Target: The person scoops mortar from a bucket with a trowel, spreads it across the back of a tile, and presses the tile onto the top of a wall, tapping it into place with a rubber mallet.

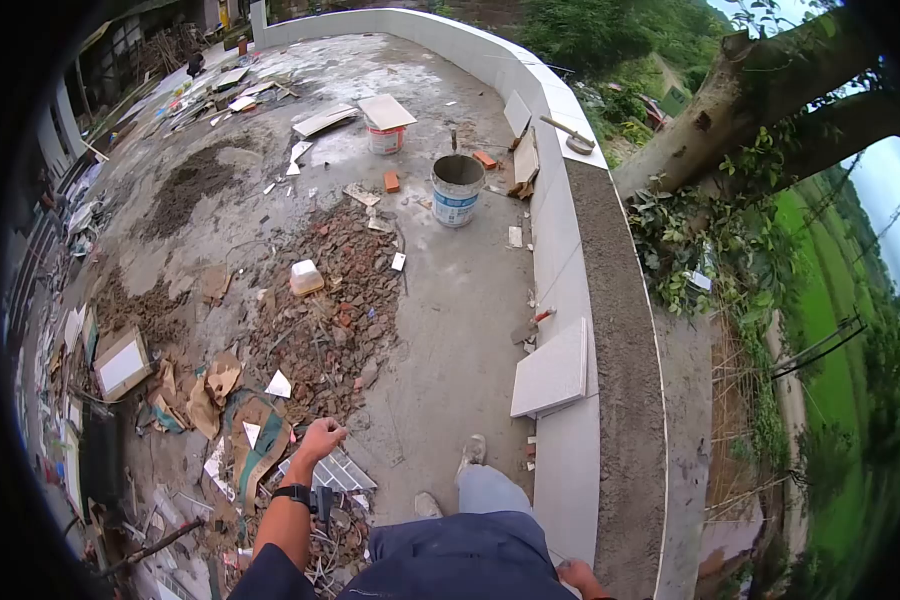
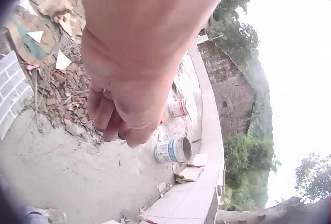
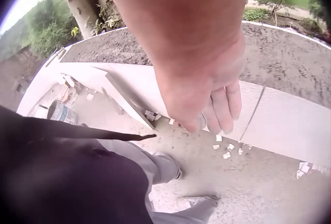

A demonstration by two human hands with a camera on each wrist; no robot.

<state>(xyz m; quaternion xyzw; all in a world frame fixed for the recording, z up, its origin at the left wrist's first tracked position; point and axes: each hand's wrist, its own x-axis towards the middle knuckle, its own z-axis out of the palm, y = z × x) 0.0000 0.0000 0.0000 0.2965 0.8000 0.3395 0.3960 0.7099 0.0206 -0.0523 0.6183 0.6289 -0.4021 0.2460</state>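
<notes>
Loosely curled and holding nothing, my left hand (image 1: 322,438) hangs in front of my body on the left, above the rubble and a grey slatted panel (image 1: 338,472). The left wrist view shows its fingers (image 2: 107,118) bent downward. At the lower edge of the head view, my right hand (image 1: 577,577) hangs beside the white-tiled low wall (image 1: 568,480). Its relaxed fingers (image 3: 221,111) hold nothing in the right wrist view. Large pale tiles (image 1: 552,370) lean against the wall ahead of that hand. Grey mortar (image 1: 620,330) covers the wall's top.
A mortar-filled bucket (image 1: 455,210) stands ahead near the wall, with a tile-topped bucket (image 1: 386,138) farther off. Broken-brick rubble (image 1: 330,310) and torn cardboard (image 1: 260,435) litter the ground at left. A trowel-like tool (image 1: 575,140) lies on the wall, near a tree trunk (image 1: 710,110).
</notes>
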